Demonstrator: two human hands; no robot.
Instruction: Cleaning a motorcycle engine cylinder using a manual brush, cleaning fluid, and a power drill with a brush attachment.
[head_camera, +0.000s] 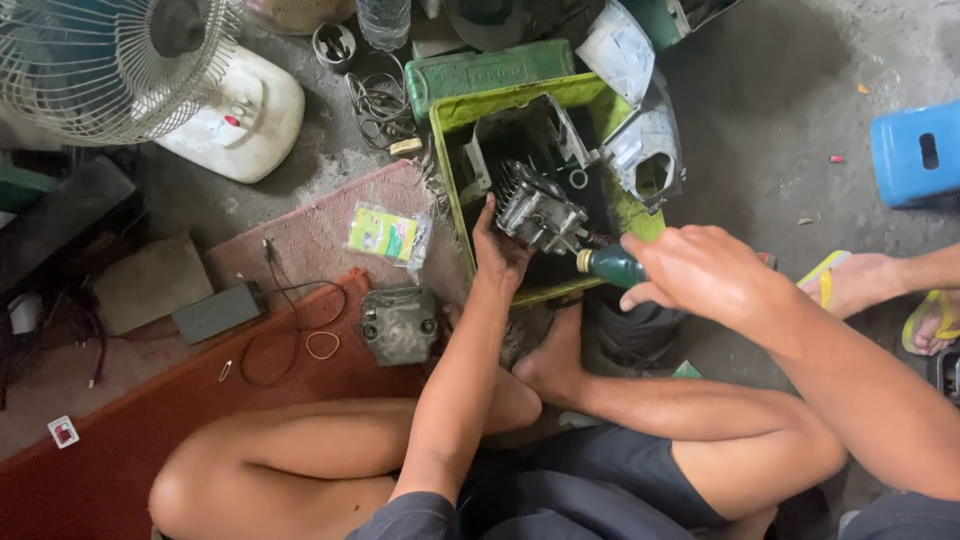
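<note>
Concrete floor (800, 80), cluttered, person seated. Left hand (497, 248) grips finned grey metal engine cylinder (538, 208) over yellow-green plastic tray (452, 170). Right hand (700, 272) closed round dark green screwdriver handle (612, 265), tip at cylinder. White fan (150, 70) well apart, far left.

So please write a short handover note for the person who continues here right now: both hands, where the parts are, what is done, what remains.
Left hand: steadies the finned engine cylinder over the yellow-green tray.
Right hand: tilts a dark green bottle, nozzle at the cylinder.
Grey engine cover lies on the mat, beside the left forearm.
Done: cylinder is out, in the tray.
Left: I cannot tell how much liquid went on; cover not refitted.
</note>
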